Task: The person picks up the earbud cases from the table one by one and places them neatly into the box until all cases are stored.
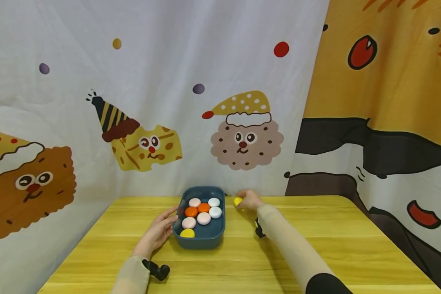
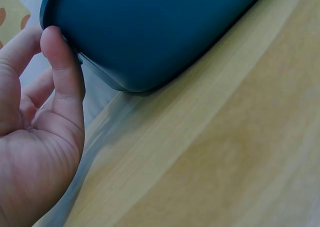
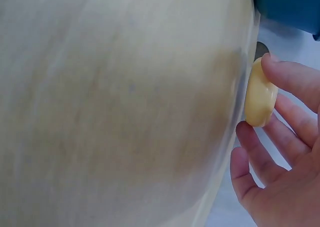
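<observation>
A blue-grey rectangular box [image 1: 200,243] stands on the table, with several smooth rounded discs inside. Among them are white discs [image 1: 215,212], pale pink discs [image 1: 203,218], orange discs [image 1: 191,212] and one yellow disc [image 1: 187,233]. At the box's left side, my left hand [image 1: 158,232] touches the outer wall near the rim with thumb and fingertips, its fingers only slightly bent. To the right of the box, near the table's far edge, my right hand [image 1: 250,200] pinches another yellow disc [image 3: 261,94] between thumb and fingers; the disc stands on its edge in the right wrist view.
The wooden table [image 1: 316,241] ends at the back against a hanging white cloth [image 1: 194,159] printed with cartoon figures. Black straps with small devices [image 1: 157,270] sit on both wrists.
</observation>
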Tool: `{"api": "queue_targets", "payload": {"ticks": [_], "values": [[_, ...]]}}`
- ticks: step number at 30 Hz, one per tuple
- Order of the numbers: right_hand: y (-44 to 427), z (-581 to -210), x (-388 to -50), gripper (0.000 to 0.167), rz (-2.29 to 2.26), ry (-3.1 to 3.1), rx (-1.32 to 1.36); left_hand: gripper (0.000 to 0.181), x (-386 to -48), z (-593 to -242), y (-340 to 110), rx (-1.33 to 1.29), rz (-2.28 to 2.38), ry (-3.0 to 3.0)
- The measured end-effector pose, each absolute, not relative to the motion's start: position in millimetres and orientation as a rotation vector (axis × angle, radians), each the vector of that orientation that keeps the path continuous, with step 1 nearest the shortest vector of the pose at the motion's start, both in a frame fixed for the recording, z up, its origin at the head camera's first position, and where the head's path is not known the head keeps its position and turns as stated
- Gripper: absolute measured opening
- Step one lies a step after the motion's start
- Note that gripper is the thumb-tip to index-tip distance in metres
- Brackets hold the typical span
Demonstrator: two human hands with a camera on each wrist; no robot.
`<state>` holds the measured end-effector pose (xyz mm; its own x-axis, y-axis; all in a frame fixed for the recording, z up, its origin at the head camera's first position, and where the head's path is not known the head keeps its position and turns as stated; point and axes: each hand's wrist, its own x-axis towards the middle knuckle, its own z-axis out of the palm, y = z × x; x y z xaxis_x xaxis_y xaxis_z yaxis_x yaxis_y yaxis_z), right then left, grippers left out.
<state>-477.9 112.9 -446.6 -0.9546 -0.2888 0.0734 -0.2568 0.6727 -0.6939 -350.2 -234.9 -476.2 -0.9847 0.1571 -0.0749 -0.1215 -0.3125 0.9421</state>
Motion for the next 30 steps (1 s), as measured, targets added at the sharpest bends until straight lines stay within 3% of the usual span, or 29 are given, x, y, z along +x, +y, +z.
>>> {"api": "queue_targets", "payload": {"ticks": [11,18,30], "values": [[112.5,-433.5,-470.9,0.042,-1.165,2.812,-0.544,0.065,-347.9,-475.8,-236.8,0.058,2.414,1.733],[118.7,-422.6,-460.6,0.049,-1.209,2.759,-0.627,0.065,-350.0,-476.4,-235.9,0.091,2.418,1.714],[138.1,-421.8,-449.4,0.046,-1.243,2.700,-0.710,0.063,-350.3,-475.6,-235.3,0.040,2.422,1.739]]}}
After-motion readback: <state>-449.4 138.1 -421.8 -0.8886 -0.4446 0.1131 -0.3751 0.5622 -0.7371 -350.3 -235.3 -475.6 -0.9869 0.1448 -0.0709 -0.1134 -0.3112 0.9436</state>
